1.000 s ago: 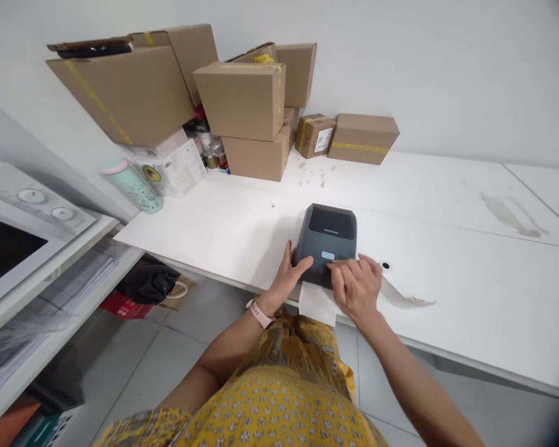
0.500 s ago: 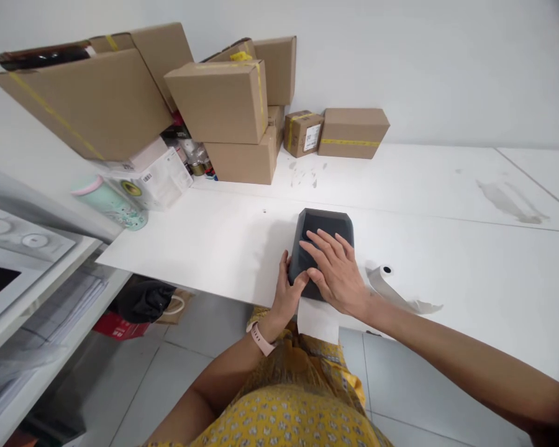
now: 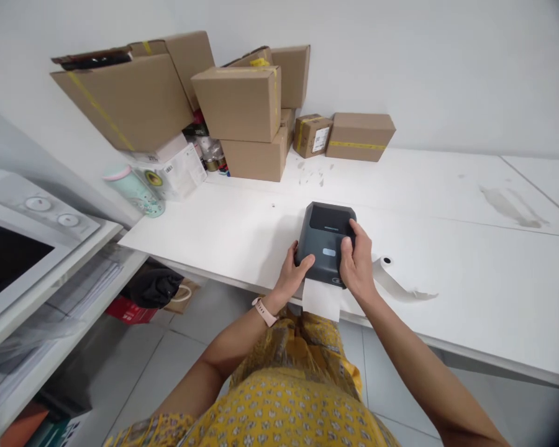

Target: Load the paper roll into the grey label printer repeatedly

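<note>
Both hands are closed around a dark grey, boxy plastic device with a black top panel and a small pale button (image 3: 323, 243), which sits on the white desk (image 3: 242, 231) between them, close to the near edge. The left hand (image 3: 291, 274) grips its near left corner, thumb on top and fingers down the side. The right hand (image 3: 358, 261) clasps its right side, thumb on the upper face and the index fingertip by the black panel.

Between the wrists, a blank-looking white paper strip (image 3: 321, 300) comes out from the device's near end and hangs past the desk edge. Just right of the right hand lies a small white paper roll with a dark core (image 3: 386, 261), its loose, ragged-ended tail trailing off to the right.

As far as can be judged, the top is closed and paper is already through the front. The strip appears not yet torn away, and no print can be made out on it. The inside is hidden, so whether a roll is properly seated there cannot be told.

Well beyond the left hand stand stacked brown cardboard boxes (image 3: 236, 105) and a mint-green bottle with a pink-edged top (image 3: 138, 194).
</note>
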A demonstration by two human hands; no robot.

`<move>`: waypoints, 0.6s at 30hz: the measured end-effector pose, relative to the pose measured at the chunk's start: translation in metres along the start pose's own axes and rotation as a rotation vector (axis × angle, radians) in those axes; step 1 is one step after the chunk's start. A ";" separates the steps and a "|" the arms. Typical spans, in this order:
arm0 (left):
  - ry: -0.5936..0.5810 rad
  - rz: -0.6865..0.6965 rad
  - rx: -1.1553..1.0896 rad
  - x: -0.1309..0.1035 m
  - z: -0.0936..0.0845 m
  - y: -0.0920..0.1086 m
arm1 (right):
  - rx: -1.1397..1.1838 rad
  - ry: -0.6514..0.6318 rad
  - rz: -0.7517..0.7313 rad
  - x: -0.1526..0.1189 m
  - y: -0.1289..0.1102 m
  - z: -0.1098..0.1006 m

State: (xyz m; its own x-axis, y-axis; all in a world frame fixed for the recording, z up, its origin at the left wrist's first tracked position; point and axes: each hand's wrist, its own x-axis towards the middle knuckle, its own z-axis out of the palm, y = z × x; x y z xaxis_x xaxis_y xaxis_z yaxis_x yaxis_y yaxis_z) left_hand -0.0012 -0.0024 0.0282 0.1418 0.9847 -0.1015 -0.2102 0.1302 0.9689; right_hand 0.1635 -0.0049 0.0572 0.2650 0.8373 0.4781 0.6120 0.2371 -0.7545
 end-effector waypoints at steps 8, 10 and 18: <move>0.001 0.024 -0.047 -0.004 0.007 0.004 | 0.532 -0.157 0.689 -0.023 0.012 -0.004; 0.018 0.014 -0.039 -0.004 0.008 0.004 | 0.631 -0.264 0.737 -0.027 0.009 -0.014; 0.052 -0.024 -0.024 -0.004 0.010 0.003 | 0.731 -0.490 0.899 -0.012 0.004 -0.040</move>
State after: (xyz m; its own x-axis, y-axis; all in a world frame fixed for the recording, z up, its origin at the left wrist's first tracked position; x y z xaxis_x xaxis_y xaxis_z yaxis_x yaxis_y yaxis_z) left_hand 0.0074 -0.0076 0.0334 0.0967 0.9858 -0.1372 -0.2307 0.1563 0.9604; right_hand 0.1926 -0.0338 0.0669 -0.0270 0.9016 -0.4318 -0.2378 -0.4253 -0.8732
